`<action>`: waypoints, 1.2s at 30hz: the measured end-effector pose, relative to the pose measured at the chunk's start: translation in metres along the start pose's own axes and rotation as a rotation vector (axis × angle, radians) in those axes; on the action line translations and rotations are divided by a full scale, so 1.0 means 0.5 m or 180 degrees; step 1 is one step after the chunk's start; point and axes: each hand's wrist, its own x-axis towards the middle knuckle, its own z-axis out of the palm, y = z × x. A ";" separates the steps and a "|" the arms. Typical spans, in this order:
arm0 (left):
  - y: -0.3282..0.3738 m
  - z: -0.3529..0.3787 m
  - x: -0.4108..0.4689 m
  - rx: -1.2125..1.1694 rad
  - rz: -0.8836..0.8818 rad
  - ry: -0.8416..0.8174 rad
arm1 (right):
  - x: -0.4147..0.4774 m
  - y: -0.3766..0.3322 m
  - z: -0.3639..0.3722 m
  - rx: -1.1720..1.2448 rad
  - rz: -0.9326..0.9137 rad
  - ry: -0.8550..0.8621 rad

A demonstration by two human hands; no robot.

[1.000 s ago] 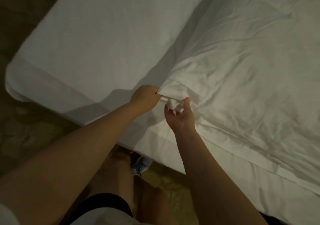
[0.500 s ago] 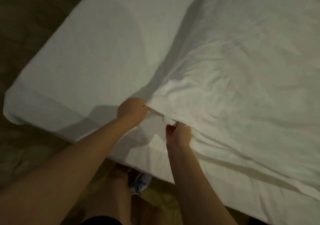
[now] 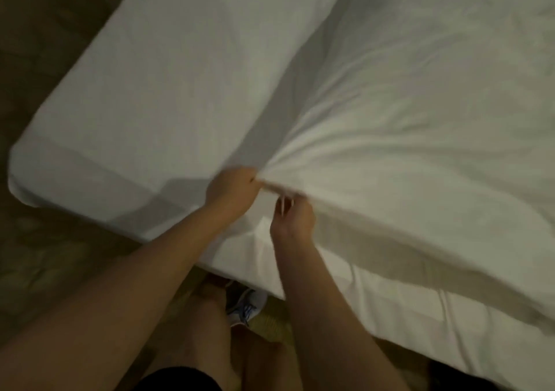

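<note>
A white duvet (image 3: pixel 405 138) lies rumpled over the right part of a bed with a white fitted sheet (image 3: pixel 168 90). My left hand (image 3: pixel 232 190) grips the duvet's near corner, fingers curled into the cloth. Just to its right, my right hand (image 3: pixel 292 216) pinches the same corner's edge from below. Creases fan out from the gripped corner across the duvet. The frame is blurred, so the fingertips are hard to make out.
The bed's near corner (image 3: pixel 21 180) juts out at the left over a dim patterned carpet (image 3: pixel 45 255). My bare legs and a white and blue shoe (image 3: pixel 244 308) stand close against the bed's side.
Both hands have drawn the duvet corner toward me and the bed's edge. My right hand turned from palm-up under the corner to a pinch on its edge.
</note>
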 end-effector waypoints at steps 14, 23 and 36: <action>-0.061 0.074 0.017 -0.0070 0.0058 -0.0439 | -0.044 0.058 -0.042 -0.0838 0.0004 0.0695; -0.057 0.022 0.028 -0.0084 0.0707 -0.0742 | -0.059 0.068 0.029 -0.1726 -0.0772 0.0199; -0.070 -0.027 0.083 0.0469 0.0963 -0.1433 | -0.078 0.110 0.087 -0.2412 -0.1117 0.0348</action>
